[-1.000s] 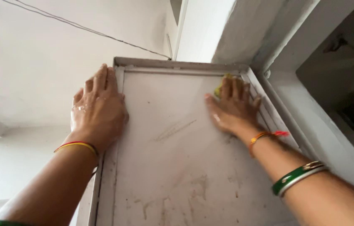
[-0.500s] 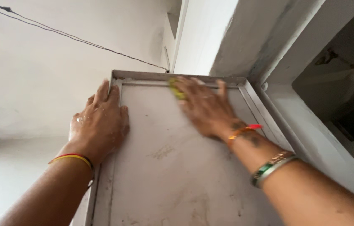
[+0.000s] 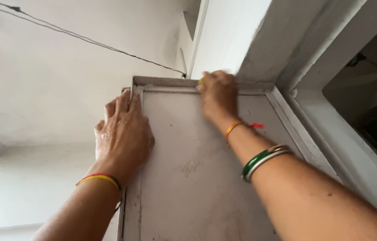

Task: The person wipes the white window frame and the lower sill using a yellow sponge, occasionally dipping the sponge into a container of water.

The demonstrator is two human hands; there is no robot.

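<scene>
White ceiling fills the upper left of the frame above a grey metal door point(image 3: 197, 178). Your left hand point(image 3: 123, 134) lies flat, grip spread, on its left edge; your right hand point(image 3: 217, 96), top centre, grip curled, presses a barely visible yellow-green cloth point(image 3: 201, 81).

door panel point(image 3: 197, 169): matt painted metal, smudged | wall point(image 3: 41, 89): matt plaster | bangle point(image 3: 262, 159): glossy

2 hands point(image 3: 123, 131) — 1 grey door point(image 3: 193, 178), 1 wire point(image 3: 86, 40) — 1 green bangle point(image 3: 262, 160).
</scene>
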